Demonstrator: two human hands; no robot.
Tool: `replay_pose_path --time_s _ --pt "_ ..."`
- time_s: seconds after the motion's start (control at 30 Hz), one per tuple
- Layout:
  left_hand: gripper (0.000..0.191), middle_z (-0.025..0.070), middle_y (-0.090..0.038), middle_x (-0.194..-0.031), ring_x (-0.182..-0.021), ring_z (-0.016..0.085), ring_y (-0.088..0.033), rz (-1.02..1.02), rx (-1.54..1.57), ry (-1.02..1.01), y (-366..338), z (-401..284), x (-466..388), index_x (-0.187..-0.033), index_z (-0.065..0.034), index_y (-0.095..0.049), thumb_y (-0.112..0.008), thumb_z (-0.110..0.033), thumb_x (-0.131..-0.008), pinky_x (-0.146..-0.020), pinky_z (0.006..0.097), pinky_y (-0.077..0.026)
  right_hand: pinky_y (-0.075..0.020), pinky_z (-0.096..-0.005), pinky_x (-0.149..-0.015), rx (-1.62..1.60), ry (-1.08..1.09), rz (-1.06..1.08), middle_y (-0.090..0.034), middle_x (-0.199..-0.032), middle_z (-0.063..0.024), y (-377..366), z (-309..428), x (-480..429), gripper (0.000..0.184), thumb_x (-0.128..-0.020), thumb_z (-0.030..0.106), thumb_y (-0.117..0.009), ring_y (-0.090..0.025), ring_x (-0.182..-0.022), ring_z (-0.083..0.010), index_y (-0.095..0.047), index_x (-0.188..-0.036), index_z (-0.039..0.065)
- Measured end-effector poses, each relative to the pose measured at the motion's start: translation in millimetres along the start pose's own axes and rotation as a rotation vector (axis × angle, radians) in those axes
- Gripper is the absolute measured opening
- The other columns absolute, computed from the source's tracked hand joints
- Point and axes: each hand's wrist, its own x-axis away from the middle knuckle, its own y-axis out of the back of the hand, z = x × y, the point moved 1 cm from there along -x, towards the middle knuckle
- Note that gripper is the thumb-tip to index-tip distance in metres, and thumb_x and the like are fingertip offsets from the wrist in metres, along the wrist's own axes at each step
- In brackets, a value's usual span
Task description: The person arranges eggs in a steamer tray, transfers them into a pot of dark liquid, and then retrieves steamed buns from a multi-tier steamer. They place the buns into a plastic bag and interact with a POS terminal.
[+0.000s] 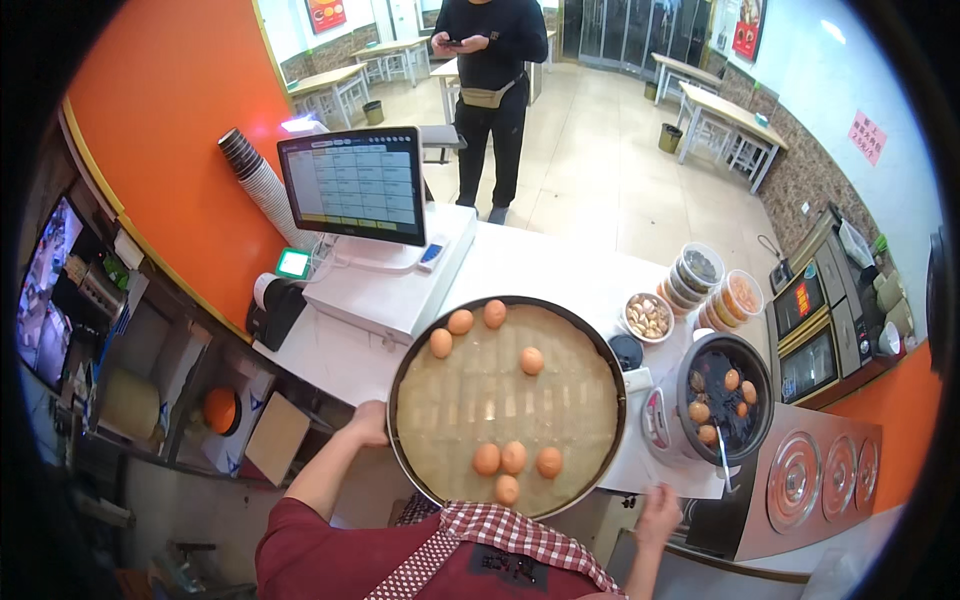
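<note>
A large round pan [510, 405] lined with pale cloth or paper lies in front of my body, overlapping the white counter's near edge. Several brown eggs [532, 361] rest on the liner, some near the far left rim and others at the near side. My left hand [369, 424] grips the pan's left rim, its fingers partly hidden. My right hand [658, 512] is off the pan, near the counter edge below a round cooker [667, 435]; its fingers look curled, and whether it holds anything is unclear. The cooker contains dark liquid, several eggs and a metal ladle [723, 450].
A point-of-sale monitor [352, 184] and stacked cups [262, 180] stand left. Garlic in a bowl [647, 316] and stacked food tubs [697, 268] sit behind the cooker. Steel round lids [795, 472] are at right. A person [491, 90] stands beyond the counter holding a phone.
</note>
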Motion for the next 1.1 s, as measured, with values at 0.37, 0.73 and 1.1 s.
replay_pose_path --time_s 0.37,0.73,1.1 --pt "0.029 0.0192 -0.062 -0.086 -0.084 0.037 -0.06 -0.366 0.061 -0.277 -30.7 40.0 -10.5 -0.09 -0.0052 -0.058 -0.067 -0.021 -0.067 -0.072 0.0471 -0.049 -0.0461 -0.03 -0.07 -0.511 -0.408 0.219 -0.062 -0.086 -0.0089 -83.8 45.8 71.2 0.03 -0.071 0.003 -0.048 -0.057 -0.078 -0.0178 -0.058 -0.098 -0.005" --pt "0.028 0.0152 -0.057 -0.073 -0.071 0.037 -0.056 -0.64 0.032 -0.732 -8.4 144.0 11.4 -0.077 -0.0055 -0.058 -0.073 -0.025 -0.063 -0.062 0.0455 -0.046 -0.0467 -0.0304 -0.08 -0.508 -0.431 -0.033 -0.065 -0.098 -0.0125 -95.5 129.9 248.6 0.039 -0.075 0.004 -0.049 -0.06 -0.088 -0.0188 -0.053 -0.113 -0.004" --pt "0.015 0.0109 -0.054 -0.073 -0.076 0.031 -0.053 -0.56 -0.263 -1.175 3.3 225.7 -7.4 -0.077 -0.007 -0.055 -0.062 -0.017 -0.067 -0.078 0.0407 -0.04 -0.0483 -0.0445 -0.079 -0.321 -0.743 -0.387 -0.063 -0.097 -0.0252 -169.4 266.1 492.3 0.05 -0.076 0.011 -0.051 -0.062 -0.091 -0.0391 -0.041 -0.125 0.0"
